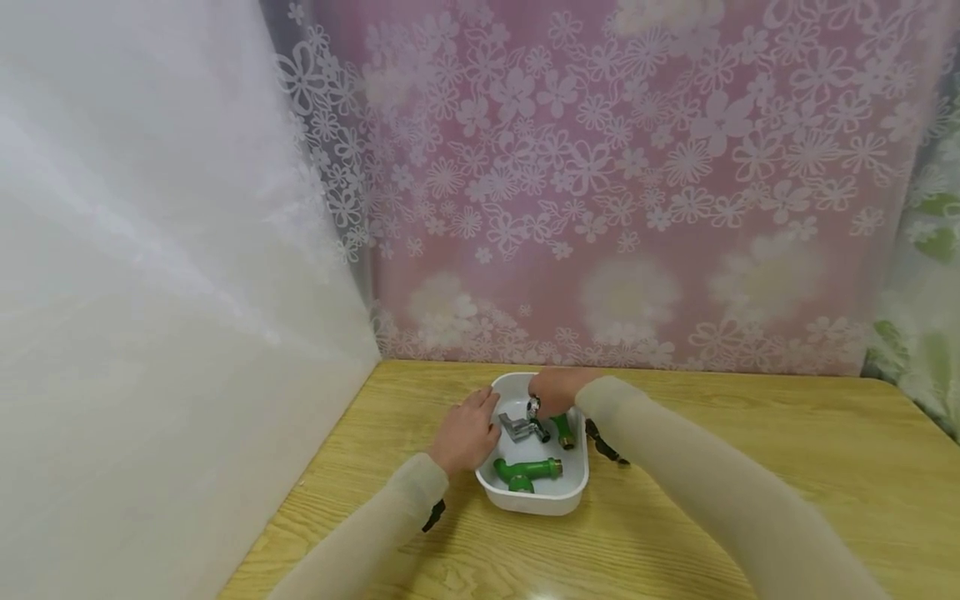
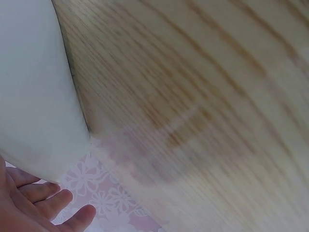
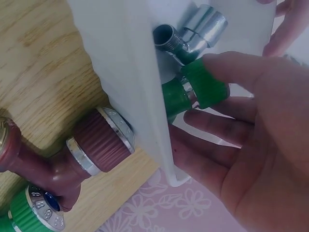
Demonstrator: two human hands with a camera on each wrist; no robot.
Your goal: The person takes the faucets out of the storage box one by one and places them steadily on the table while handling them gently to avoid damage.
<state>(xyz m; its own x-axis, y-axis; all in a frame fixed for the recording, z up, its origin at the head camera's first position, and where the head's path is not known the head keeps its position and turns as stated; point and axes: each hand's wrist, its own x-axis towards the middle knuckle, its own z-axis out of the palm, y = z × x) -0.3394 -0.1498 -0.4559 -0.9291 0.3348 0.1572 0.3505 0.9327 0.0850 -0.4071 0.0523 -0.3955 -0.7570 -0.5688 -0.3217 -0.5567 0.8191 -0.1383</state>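
A white basin (image 1: 536,504) stands on the table. My right hand (image 1: 557,388) reaches into its far right part. In the right wrist view its thumb and fingers pinch the green ribbed knob (image 3: 207,82) of a green faucet (image 1: 565,433). A chrome angle valve (image 3: 205,29) lies beside that faucet inside the basin, near other chrome fittings (image 1: 514,427). Another green faucet (image 1: 528,469) lies at the basin's near end. My left hand (image 1: 465,433) rests on the left rim, its fingers fairly straight in the left wrist view.
Outside the basin, the right wrist view shows a maroon faucet (image 3: 53,169) and a green ribbed knob (image 3: 34,208). The wooden table (image 1: 750,433) meets a pink flowered curtain (image 1: 600,208) at the back and a white sheet (image 1: 150,292) at the left.
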